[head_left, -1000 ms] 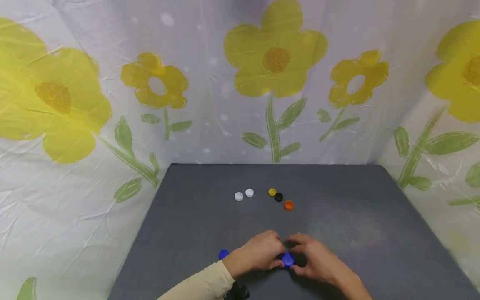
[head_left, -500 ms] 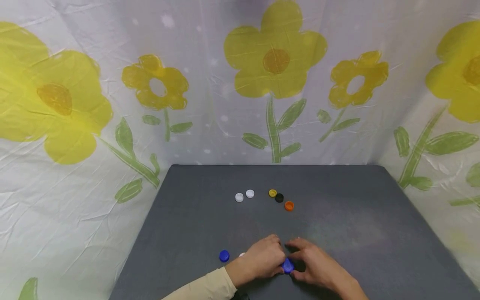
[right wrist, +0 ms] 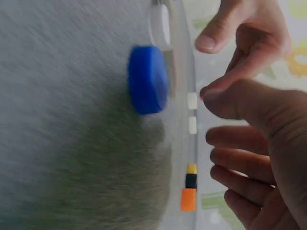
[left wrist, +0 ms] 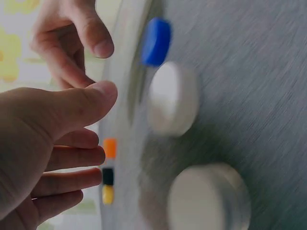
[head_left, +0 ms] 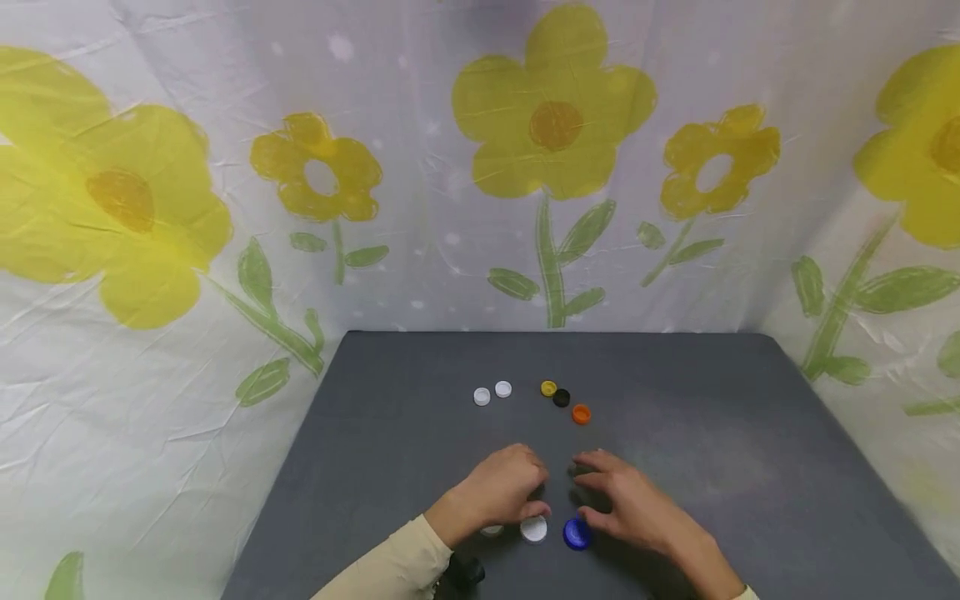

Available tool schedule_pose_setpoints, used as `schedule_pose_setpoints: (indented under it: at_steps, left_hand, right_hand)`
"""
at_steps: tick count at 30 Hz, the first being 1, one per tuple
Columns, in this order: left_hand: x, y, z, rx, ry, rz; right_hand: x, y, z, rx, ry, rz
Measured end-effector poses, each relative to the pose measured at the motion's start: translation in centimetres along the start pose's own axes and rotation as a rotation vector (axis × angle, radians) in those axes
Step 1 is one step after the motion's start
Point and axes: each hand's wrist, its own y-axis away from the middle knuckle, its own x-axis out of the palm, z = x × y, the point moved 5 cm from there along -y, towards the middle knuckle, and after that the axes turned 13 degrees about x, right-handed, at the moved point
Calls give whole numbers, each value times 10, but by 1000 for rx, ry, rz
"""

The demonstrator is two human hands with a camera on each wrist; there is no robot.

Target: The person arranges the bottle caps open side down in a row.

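Your left hand (head_left: 498, 487) and right hand (head_left: 630, 504) were apart from each other over the near part of the grey counter (head_left: 697, 433), palms facing across the gap, with thumbs and fingers loosely bent and clamped on nothing. Near your left thumb, a white cap (head_left: 533, 529) lay on the counter, and your left wrist view showed a gap between thumb and cap. To the left of it, partly under your left hand as seen from the head, you had a second white cap (left wrist: 208, 199), blurred in the close view. On the other side of the first white cap, just below your right thumb in the head view, sat the blue cap (head_left: 577, 533); your right wrist view showed it clear of your fingers (right wrist: 235, 136). Farther off, well beyond your hands, you had one far white cap (head_left: 482, 397) just beside another far white cap (head_left: 503, 389). To their right stood the yellow cap (head_left: 549, 388), the black cap (head_left: 561, 397) close against it, and the orange cap (head_left: 581, 414) a little nearer to you. A beige sleeve (head_left: 397, 562) covered your left forearm, and a flower-printed sheet (head_left: 427, 167) hung behind the counter.
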Motion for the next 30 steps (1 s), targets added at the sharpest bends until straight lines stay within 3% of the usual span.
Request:
schedule_pose_setpoints:
  at_steps: [6, 10, 19, 30]
  left_hand:
    - [-19, 8, 30, -100, -39, -61]
    - [-28, 17, 53, -196, -37, -84]
    - [-38, 41, 93, -328, -76, -129]
    - [-31, 68, 130, -526, 68, -190]
  right_hand:
    - [-15, -24, -2, 5, 54, -136]
    - [-18, -44, 1, -10, 85, -182]
    - [-17, -97, 20, -67, 83, -201]
    - [2, -160, 28, -102, 76, -160]
